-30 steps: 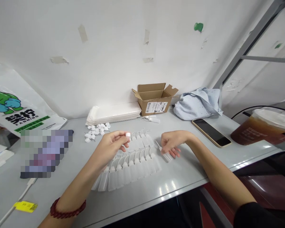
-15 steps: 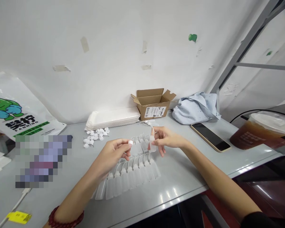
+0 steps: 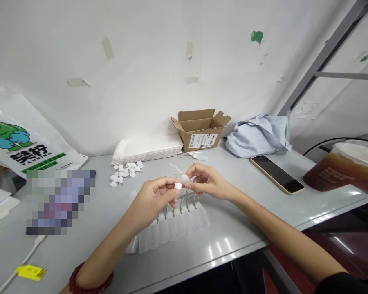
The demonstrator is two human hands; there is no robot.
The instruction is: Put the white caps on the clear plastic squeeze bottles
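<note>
Pinched between the thumb and finger of my left hand (image 3: 159, 196) is a small white cap (image 3: 178, 186). Close beside it, my right hand (image 3: 210, 181) grips a translucent plastic bottle (image 3: 185, 178), tilted and partly covered by the fingers. A thin white tube shows above that bottle. Below both hands, a row of several translucent bottles (image 3: 179, 222) lies on the grey table, each with a curved thin tube at its neck. More bottles behind the hands are mostly hidden. A pile of white caps (image 3: 125, 171) lies to the left.
At the back stand an open cardboard box (image 3: 202, 132) and a stack of white sheets or bags (image 3: 150, 148). Blue fabric (image 3: 259, 136), a phone (image 3: 277, 174) and a large drink cup (image 3: 340, 167) are on the right. A printed white bag (image 3: 43, 134) stands left, beside a blurred-out object (image 3: 61, 204).
My hands have come together. The bottle in my right hand has moved left and tilted from upright towards the cap, while my left hand has shifted slightly right with the cap.
</note>
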